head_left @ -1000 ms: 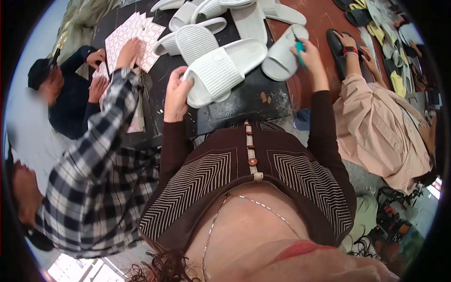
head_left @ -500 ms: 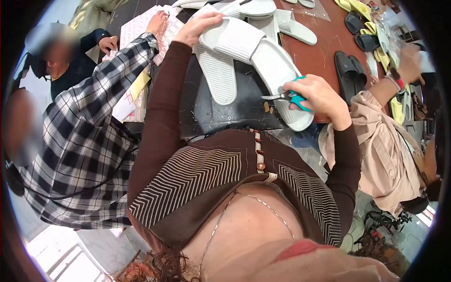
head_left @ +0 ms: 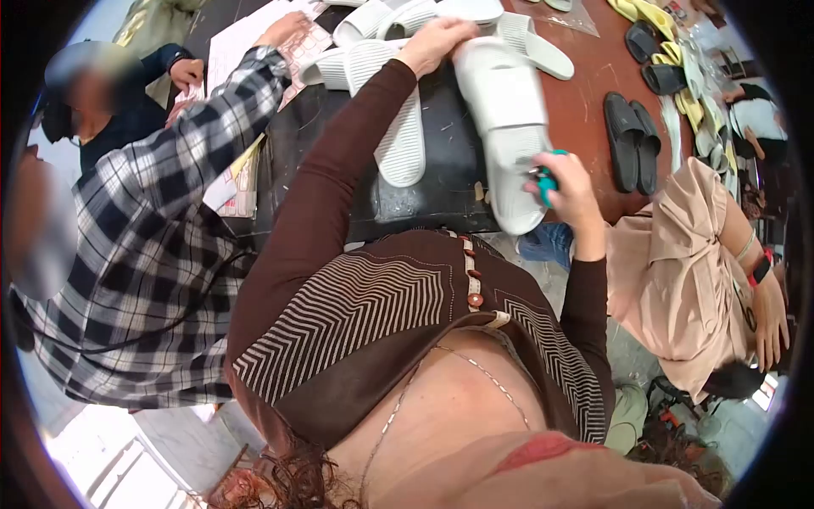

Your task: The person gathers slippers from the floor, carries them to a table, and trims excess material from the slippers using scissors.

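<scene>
A white slide sandal (head_left: 510, 174) with a broad strap lies lengthwise in front of me, slightly blurred. My left hand (head_left: 434, 47) grips its far end at the left edge, with the fingertips partly out of sight. My right hand (head_left: 575, 197) is closed around small teal-handled snips (head_left: 545, 180), beside the sandal's near half. The blades are too blurred to tell whether they touch the sole. Under my left forearm, another white sandal (head_left: 398, 148) rests on the black tabletop (head_left: 445, 182).
Several white sandals (head_left: 360, 25) are piled at the far side. A black pair (head_left: 632, 140) sits on the brown tabletop (head_left: 585, 110), with yellow slippers (head_left: 674, 59) beyond. A co-worker's plaid sleeve (head_left: 203, 127) reaches over papers (head_left: 242, 47) at left; a person in beige (head_left: 678, 280) is at right.
My left hand has moved right, and the sandal's far end has swung right with it, so it points more straight away from me. The snips have turned, and the person at right has lowered an arm.
</scene>
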A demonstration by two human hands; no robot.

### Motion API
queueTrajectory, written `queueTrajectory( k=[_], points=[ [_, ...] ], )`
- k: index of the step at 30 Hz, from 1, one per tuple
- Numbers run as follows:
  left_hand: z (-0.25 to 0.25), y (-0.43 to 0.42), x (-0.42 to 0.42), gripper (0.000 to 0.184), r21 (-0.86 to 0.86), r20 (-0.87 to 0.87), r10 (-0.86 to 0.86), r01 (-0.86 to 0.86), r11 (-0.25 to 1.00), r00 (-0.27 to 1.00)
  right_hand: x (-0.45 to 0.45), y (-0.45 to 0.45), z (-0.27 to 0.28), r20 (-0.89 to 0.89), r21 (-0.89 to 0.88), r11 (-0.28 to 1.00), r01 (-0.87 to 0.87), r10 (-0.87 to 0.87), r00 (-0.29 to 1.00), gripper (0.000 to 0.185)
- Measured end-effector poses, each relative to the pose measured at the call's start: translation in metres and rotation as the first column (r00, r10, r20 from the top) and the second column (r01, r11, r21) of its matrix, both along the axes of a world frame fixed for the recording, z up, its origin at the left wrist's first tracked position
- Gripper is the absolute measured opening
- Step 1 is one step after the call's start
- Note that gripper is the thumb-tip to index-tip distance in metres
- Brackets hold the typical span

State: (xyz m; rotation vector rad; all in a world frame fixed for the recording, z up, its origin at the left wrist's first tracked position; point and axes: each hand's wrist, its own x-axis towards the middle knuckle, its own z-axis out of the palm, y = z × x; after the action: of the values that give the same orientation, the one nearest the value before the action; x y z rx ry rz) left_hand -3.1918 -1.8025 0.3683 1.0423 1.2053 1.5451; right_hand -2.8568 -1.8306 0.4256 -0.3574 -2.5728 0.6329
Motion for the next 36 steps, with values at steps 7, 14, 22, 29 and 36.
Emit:
queueTrajectory(
  k=[7, 14, 22, 29, 36],
  points=[
    [0.023, -0.096, -0.057, 0.028, 0.339, -0.184, 0.785, -0.712, 0.615, 0.591, 0.041, 0.073, 0.002, -0.08, 0.1, 0.818, 0.566, -0.56, 0.824, 0.041],
    [-0.051, -0.179, -0.037, 0.057, -0.198, -0.298, 0.697, -0.757, 0.623, 0.652, 0.008, 0.094, -0.048, -0.187, -0.572, 0.688, 0.447, -0.64, 0.746, 0.044],
    [-0.077, -0.173, -0.005, 0.033, -0.179, -0.072, 0.573, -0.576, 0.798, 0.816, -0.083, 0.026, -0.089, -0.002, -0.855, 0.497, 0.146, -0.286, 0.958, 0.046],
    [-0.095, -0.179, -0.034, 0.047, -0.004, -0.669, 0.609, -0.821, 0.57, 0.426, -0.075, 0.0, -0.112, 0.139, -0.801, 0.532, 0.274, -0.28, 0.95, 0.044],
    [-0.128, -0.153, -0.063, 0.036, -0.093, -0.483, 0.568, -0.684, 0.723, 0.666, -0.095, -0.038, -0.137, 0.263, -0.856, 0.356, 0.375, -0.326, 0.908, 0.048]
  ],
)
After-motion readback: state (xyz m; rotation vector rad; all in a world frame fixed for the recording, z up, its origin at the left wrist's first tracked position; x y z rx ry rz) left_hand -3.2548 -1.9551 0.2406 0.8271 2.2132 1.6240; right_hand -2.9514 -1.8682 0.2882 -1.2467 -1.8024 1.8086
